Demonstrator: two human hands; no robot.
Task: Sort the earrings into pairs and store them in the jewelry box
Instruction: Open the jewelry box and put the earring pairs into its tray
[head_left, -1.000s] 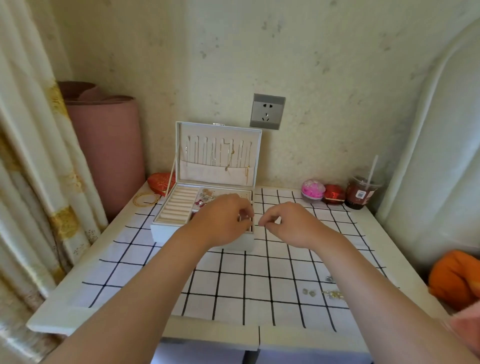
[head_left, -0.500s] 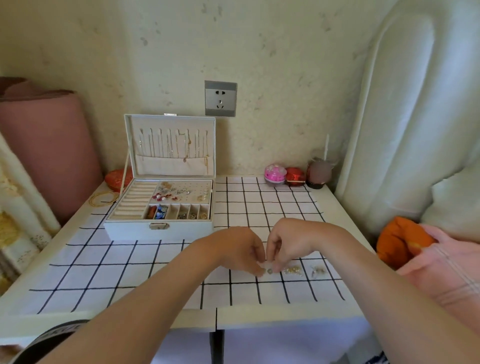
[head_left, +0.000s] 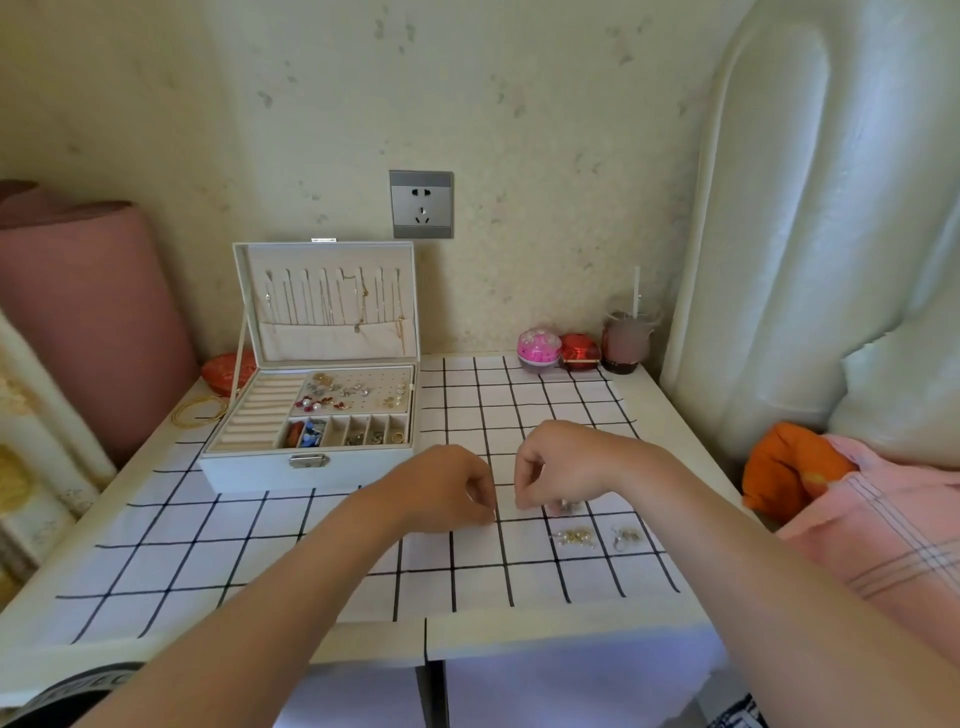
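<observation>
The white jewelry box (head_left: 260, 470) stands open at the left of the table, with earrings on its studded pad and in its small compartments. My left hand (head_left: 447, 488) hovers low over the checked cloth. Its thumb and fingertips are pinched as on a tiny earring, too small to make out. My right hand (head_left: 563, 465) is a little to the right, fingers curled, and pinches a small silver earring (head_left: 567, 506) that hangs under it. On the cloth just in front lie a gold earring cluster (head_left: 574, 538) and a silver earring pair (head_left: 626, 538).
The white cloth with black grid lines (head_left: 291, 566) covers the table. A pink round case (head_left: 539, 348), a red case (head_left: 579, 351) and a cup with a straw (head_left: 626, 343) stand at the back right. Gold bangles (head_left: 200, 410) and a red pouch (head_left: 226, 369) lie left of the box. A padded headboard rises at the right.
Both hands came from the box down to the loose earrings at the front right. They have since lifted slightly from the cloth, and one small earring is off it.
</observation>
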